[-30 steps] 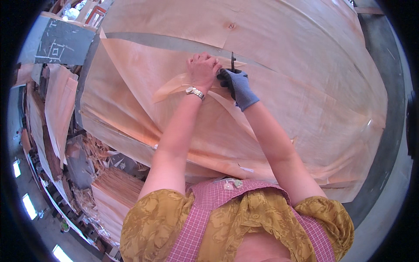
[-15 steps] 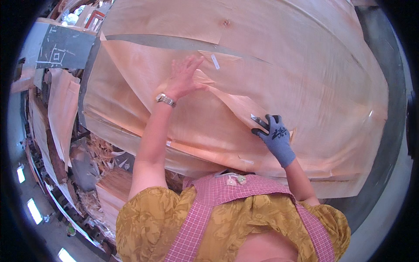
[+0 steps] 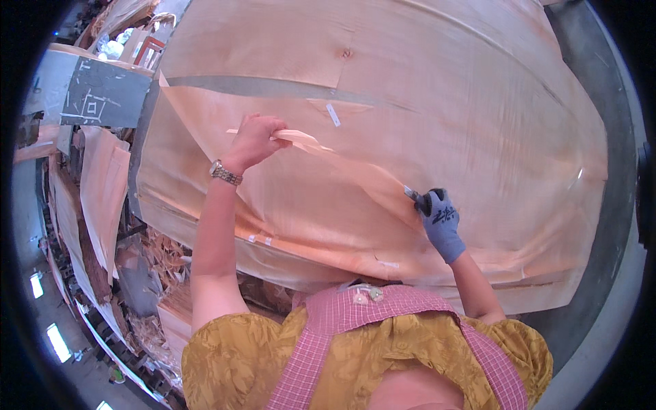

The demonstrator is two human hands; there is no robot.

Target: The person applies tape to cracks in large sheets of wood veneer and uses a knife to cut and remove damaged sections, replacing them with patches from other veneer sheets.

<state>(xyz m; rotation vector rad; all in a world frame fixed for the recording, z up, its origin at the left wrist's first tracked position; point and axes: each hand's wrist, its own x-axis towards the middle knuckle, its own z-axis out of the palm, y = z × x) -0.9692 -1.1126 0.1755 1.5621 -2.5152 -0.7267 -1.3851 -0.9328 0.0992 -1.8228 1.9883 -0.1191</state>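
Thin, pale reddish wood veneer sheets (image 3: 471,130) spread across a wide work surface in front of me. My left hand (image 3: 257,140), bare with a metal wristwatch (image 3: 225,173), is closed on a narrow veneer strip (image 3: 298,137) whose end sticks out past the fist. From there a raised, curling veneer edge runs toward my right hand. In a blue-grey glove with dark fingertips, my right hand (image 3: 441,217) is closed round a knife (image 3: 412,194), its blade tip pointing up and left at the veneer edge. Most of the handle is hidden by the fingers.
A white tape piece (image 3: 333,115) sticks to the veneer beyond my hands, beside a long gap showing grey surface (image 3: 273,87). On the left are hanging veneer sheets (image 3: 102,198), wood scraps (image 3: 167,260) and a dark panel with chalk-like marks (image 3: 109,96). Grey surface borders the right side.
My left hand, spread open over the veneer before, has closed on a strip and drawn left and slightly nearer. My right hand with the knife has shifted slightly right.
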